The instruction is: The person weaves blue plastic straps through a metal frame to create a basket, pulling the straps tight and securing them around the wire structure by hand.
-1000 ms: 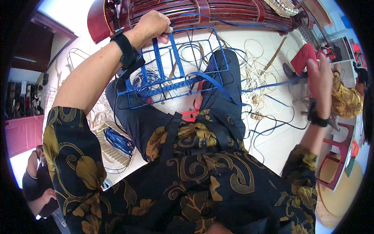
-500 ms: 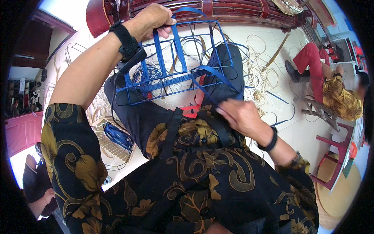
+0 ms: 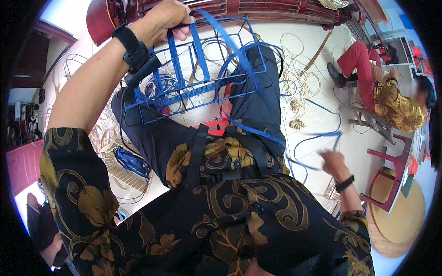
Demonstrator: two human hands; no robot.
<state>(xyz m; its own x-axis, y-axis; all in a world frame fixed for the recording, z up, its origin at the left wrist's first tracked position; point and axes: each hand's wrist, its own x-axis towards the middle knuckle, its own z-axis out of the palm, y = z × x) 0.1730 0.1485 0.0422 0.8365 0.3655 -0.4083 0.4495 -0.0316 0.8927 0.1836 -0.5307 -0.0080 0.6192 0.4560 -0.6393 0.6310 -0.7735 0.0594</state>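
My left hand [image 3: 172,20] is closed on the upper left corner of a blue-wrapped wire frame [image 3: 184,93], which rests tilted across my knees. Flat blue strips run between the frame's upper and lower bars. A loose length of blue strap [image 3: 262,131] loops over the frame's right side, crosses my right thigh and trails off to the right. Far out on the right, my right hand [image 3: 334,163] is smeared by motion; its fingers look closed on the blue strap, whose run reaches the hand.
Tangled pale cane strands [image 3: 299,76] lie on the floor right of my legs. A bundle of blue strap [image 3: 131,163] sits on a slatted surface at left. A dark red wooden bench [image 3: 258,10] stands ahead. Another person [image 3: 386,96] sits at right, near a red stool [image 3: 391,161].
My right hand has swung away to the right from near my lap, drawing the strap out across my thigh. The frame and left hand have shifted slightly left in view.
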